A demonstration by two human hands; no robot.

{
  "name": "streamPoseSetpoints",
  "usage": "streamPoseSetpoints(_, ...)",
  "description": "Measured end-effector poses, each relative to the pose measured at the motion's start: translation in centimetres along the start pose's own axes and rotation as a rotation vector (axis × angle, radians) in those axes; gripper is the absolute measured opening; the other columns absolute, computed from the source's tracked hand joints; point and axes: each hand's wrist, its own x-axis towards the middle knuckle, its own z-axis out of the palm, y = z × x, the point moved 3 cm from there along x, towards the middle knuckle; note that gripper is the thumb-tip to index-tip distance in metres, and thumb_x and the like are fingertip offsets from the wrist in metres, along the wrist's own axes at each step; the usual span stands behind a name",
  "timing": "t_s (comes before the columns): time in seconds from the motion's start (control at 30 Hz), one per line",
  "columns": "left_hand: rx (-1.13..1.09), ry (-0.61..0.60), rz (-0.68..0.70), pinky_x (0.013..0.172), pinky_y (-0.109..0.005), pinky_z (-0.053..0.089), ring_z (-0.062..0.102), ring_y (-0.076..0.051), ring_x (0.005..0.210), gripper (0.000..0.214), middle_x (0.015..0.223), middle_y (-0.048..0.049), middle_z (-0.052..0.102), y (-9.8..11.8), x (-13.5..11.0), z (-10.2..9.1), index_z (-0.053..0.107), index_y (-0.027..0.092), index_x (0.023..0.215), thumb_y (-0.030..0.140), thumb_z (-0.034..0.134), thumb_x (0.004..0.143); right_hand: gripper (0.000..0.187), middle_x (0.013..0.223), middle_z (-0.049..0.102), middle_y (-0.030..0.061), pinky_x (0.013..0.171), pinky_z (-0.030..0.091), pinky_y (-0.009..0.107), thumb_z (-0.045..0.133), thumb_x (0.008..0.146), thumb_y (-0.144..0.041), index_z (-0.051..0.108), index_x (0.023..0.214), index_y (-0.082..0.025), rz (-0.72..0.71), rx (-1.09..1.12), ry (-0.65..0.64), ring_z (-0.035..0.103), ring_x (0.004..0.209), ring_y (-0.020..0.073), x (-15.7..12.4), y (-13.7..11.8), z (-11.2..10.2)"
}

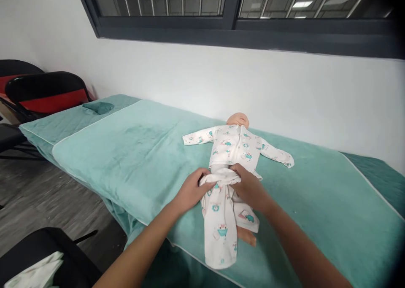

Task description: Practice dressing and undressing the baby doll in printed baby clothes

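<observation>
Pale green padded bed against white wall, dark-framed window above, beyond the grip. Wide bare stretch of cover left of the grip, more bare cover to the right; wall limits room on the far side. White-piped near edge runs just below the grip, close to the trouser hem. Black-and-red chairs well off, far left of the grip; black seat with white cloth low left, past the bed edge.

Doll on its back, head beyond the grip near the wall, feet end toward camera. Wears white printed top, sleeves spread to both sides. Matching trousers directly at the grip, waistband bunched, pale strip showing between it and the top. Left-side leg hangs long and flat; right-side leg shorter, bare foot out of its hem.

Left hand and right hand flank the waistband, forearms angling in from the bottom corners. Each grip closed on bunched fabric, left thumb on top, fingers partly hidden; exact right finger placement can't be told.
</observation>
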Motion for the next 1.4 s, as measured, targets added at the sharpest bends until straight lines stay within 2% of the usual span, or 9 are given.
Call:
streamPoseSetpoints(0.13, -0.041, -0.092, 0.072, 0.105, -0.035, 0.036, 0.046, -0.022, 0.122, 0.043, 0.132, -0.0069, 0.048, -0.2, -3.1, -1.2, 0.048, 0.026, 0.127, 0.03, 0.059, 0.086, 0.035, 0.106, 0.065, 0.0038, 0.068, 0.044, 0.028, 0.062, 0.082, -0.045, 0.056, 0.11, -0.025, -0.139, 0.133, -0.307, 0.061, 0.091, 0.0223, -1.2, -0.1, -1.3)
streamPoseSetpoints(0.23, -0.001, -0.015, 0.048, 0.104, -0.036, 0.036, 0.045, -0.021, 0.121, 0.044, 0.131, -0.0075, 0.044, -0.6, -4.7, -1.0, 0.045, 0.025, 0.124, 0.028, 0.063, 0.083, 0.048, 0.11, 0.065, 0.0016, 0.07, 0.043, 0.027, 0.073, 0.073, -0.043, 0.057, 0.115, -0.027, -0.235, 0.079, -0.41, 0.061, 0.095, 0.0221, -1.7, -0.7, -1.7)
streamPoseSetpoints(0.37, 0.156, 0.053, -0.022, 0.083, -0.034, 0.042, 0.051, -0.02, 0.093, 0.022, 0.101, -0.004, 0.053, -0.6, -5.9, 1.0, 0.05, 0.021, 0.091, 0.036, 0.063, 0.083, 0.021, 0.082, 0.067, -0.0006, 0.059, 0.034, 0.025, 0.068, 0.077, -0.04, 0.06, 0.086, -0.022, -0.323, -0.189, -0.291, 0.059, 0.073, 0.0172, -1.7, -1.3, -0.9)
streamPoseSetpoints(0.47, 0.294, 0.103, -0.011, 0.076, -0.031, 0.038, 0.049, -0.017, 0.079, 0.024, 0.08, 0.0001, 0.052, -0.2, -5.7, 2.1, 0.047, 0.02, 0.075, 0.038, 0.057, 0.087, 0.022, 0.071, 0.064, -0.0003, 0.056, 0.029, 0.026, 0.058, 0.084, -0.039, 0.055, 0.072, -0.02, -0.358, -0.284, -0.217, 0.054, 0.065, 0.0144, -1.4, -1.4, -0.2)
streamPoseSetpoints(0.77, 0.575, 0.284, 0.075, 0.061, -0.028, 0.027, 0.045, -0.015, 0.067, 0.018, 0.073, 0.0011, 0.048, -0.4, 0.6, 0.7, 0.039, 0.022, 0.071, 0.024, 0.044, 0.089, 0.018, 0.071, 0.063, 0.0004, 0.056, 0.023, 0.026, 0.05, 0.088, -0.034, 0.051, 0.074, -0.021, -0.151, -0.28, 0.018, 0.05, 0.063, 0.0135, -0.4, -1.1, 0.2)
streamPoseSetpoints(0.87, 0.432, 0.295, -0.056, 0.059, -0.027, 0.027, 0.044, -0.014, 0.062, 0.017, 0.067, 0.0036, 0.047, -1.1, 0.1, 0.6, 0.04, 0.022, 0.075, 0.029, 0.047, 0.089, 0.016, 0.066, 0.058, -0.0001, 0.055, 0.022, 0.027, 0.048, 0.087, -0.029, 0.046, 0.073, -0.022, -0.069, -0.268, 0.091, 0.046, 0.059, 0.0138, -0.1, -1.0, 0.3)
streamPoseSetpoints(0.97, 0.295, 0.261, -0.171, 0.057, -0.026, 0.028, 0.042, -0.014, 0.058, 0.024, 0.062, 0.0058, 0.046, -1.0, -2.7, 0.8, 0.042, 0.023, 0.079, 0.042, 0.051, 0.089, 0.013, 0.065, 0.057, -0.0006, 0.055, 0.022, 0.026, 0.046, 0.086, -0.026, 0.046, 0.073, -0.022, -0.044, -0.194, 0.097, 0.045, 0.058, 0.014, -0.1, -0.8, 0.2)
streamPoseSetpoints(1.2, -0.061, -0.076, -0.345, 0.058, -0.026, 0.038, 0.053, -0.014, 0.056, 0.037, 0.06, 0.0024, 0.057, 0.9, -8.9, 2.6, 0.047, 0.021, 0.075, 0.052, 0.038, 0.094, 0.019, 0.07, 0.058, -0.0014, 0.058, 0.027, 0.025, 0.051, 0.083, -0.032, 0.041, 0.069, -0.022, -0.096, -0.071, 0.003, 0.051, 0.068, 0.0153, -0.4, -0.6, -0.4)
streamPoseSetpoints(1.4, -0.495, 0.079, -0.422, 0.044, -0.024, 0.041, 0.055, -0.016, 0.049, 0.036, 0.054, 0.0033, 0.055, -0.3, -8.0, 5.4, 0.042, 0.022, 0.081, 0.057, 0.043, 0.09, 0.017, 0.076, 0.063, -0.0006, 0.062, 0.033, 0.026, 0.057, 0.08, -0.034, 0.05, 0.072, -0.021, -0.179, -0.069, -0.106, 0.054, 0.072, 0.0163, -0.6, -0.8, -0.7)
